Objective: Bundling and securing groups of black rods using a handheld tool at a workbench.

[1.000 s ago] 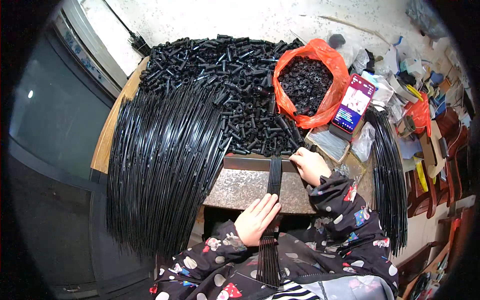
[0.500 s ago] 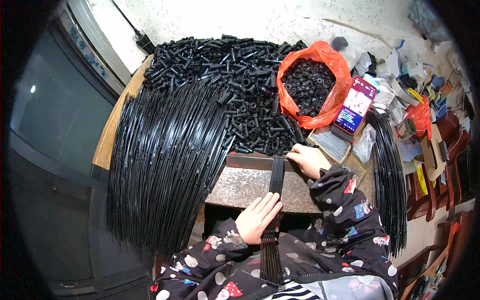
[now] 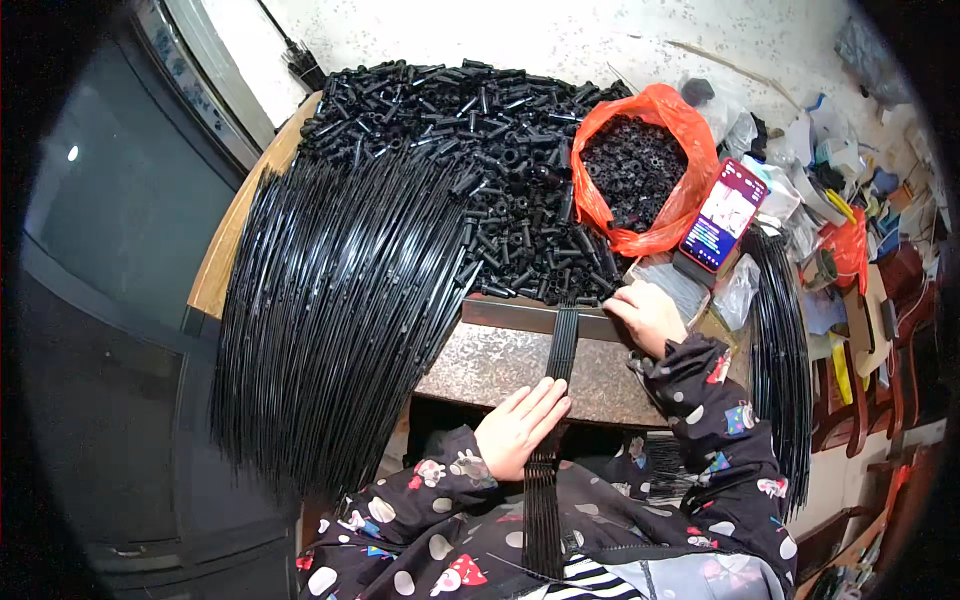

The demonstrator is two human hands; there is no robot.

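Observation:
My left hand (image 3: 522,427) lies with fingers stretched out across a flat row of thin black rods (image 3: 563,350) at the table's front edge. The rods' far ends rest at a dark metal bar (image 3: 508,314), and their near ends hang down over my lap. At the bar's right end is my right hand (image 3: 650,318), its fingers curled together by the edge of a heap of black tubular plastic pieces (image 3: 520,240). Whatever is between those fingertips is too small or hidden to make out.
A large sheaf of black rods (image 3: 330,330) covers the left side. At right are a red plastic bag (image 3: 704,165) of small black parts, a lit phone (image 3: 725,215), a tray of thin pale pieces (image 3: 672,284) and another rod bundle (image 3: 778,380). Clutter (image 3: 850,200) stands beyond.
My right hand has shifted slightly right, away from the row of rods, along the heap's edge. The left hand stays flat on the rods. The whole view has shifted a little.

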